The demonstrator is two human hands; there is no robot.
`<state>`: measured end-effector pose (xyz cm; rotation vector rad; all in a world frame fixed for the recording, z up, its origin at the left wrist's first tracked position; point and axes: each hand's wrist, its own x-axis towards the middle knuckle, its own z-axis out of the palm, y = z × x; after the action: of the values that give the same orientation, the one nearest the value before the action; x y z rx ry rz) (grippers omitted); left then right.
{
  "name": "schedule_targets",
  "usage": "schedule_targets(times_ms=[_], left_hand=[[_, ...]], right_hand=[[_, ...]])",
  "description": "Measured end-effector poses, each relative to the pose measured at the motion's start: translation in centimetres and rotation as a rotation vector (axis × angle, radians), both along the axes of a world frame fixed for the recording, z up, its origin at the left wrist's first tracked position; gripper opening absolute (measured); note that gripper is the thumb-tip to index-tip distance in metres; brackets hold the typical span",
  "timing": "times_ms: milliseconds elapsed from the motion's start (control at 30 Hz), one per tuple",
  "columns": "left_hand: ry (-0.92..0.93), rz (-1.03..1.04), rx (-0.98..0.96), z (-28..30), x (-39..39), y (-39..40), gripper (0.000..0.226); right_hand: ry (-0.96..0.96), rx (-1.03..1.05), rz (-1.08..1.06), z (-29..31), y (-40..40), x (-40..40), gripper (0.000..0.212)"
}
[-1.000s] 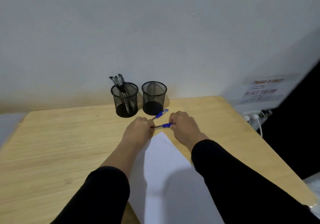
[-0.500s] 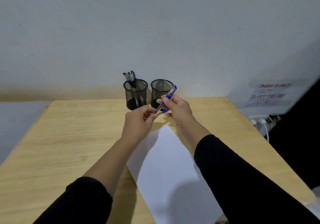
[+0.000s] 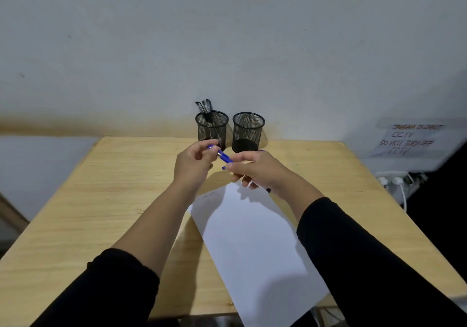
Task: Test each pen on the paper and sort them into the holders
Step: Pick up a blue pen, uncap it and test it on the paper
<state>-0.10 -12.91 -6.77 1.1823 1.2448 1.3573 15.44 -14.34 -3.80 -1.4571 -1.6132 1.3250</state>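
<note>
My left hand and my right hand are raised above the wooden table, and each pinches one end of a blue pen that spans the gap between them. Blue bits of what looks like a second pen show under my right palm. A white paper lies slanted below my hands, with a faint scribble near its top corner. At the back stand two black mesh holders: the left holder has black pens in it, and the right holder looks empty.
The table stands against a white wall. A paper sign hangs on the wall at the right, with a power strip and white plugs below it, past the table's right edge. The paper overhangs the table's near edge.
My hands have lifted the blue pen off the table. It first tilted up in my right hand. Now both hands hold it, and the view has tilted up.
</note>
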Motion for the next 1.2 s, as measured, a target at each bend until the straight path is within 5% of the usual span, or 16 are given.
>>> schedule_targets(times_ms=[267, 467, 700, 900, 1000, 1200], left_hand=[[-0.380, 0.078, -0.199, -0.6, -0.2, -0.6, 0.009], [-0.433, -0.009, -0.237, 0.0, 0.6, -1.0, 0.007], [-0.404, -0.049, -0.241, 0.5, -0.2, -0.4, 0.010], [-0.269, 0.397, -0.279, -2.1, -8.1, 0.7, 0.020], [0.112, 0.298, -0.253, -3.3, -7.5, -0.6, 0.002], [0.511, 0.288, -0.093, -5.1, -5.2, -1.7, 0.002]], right_hand=[[0.591, -0.125, 0.036, 0.0, -0.5, 1.0, 0.026], [0.490, 0.151, -0.259, -1.6, -0.7, -2.8, 0.017], [0.421, 0.361, -0.334, -2.1, -2.1, -4.5, 0.015], [0.560, 0.362, -0.505, -1.4, -2.0, 0.4, 0.022], [0.513, 0.296, -0.444, -2.9, -2.2, 0.2, 0.021], [0.438, 0.130, -0.456, -5.1, -2.9, -1.9, 0.020]])
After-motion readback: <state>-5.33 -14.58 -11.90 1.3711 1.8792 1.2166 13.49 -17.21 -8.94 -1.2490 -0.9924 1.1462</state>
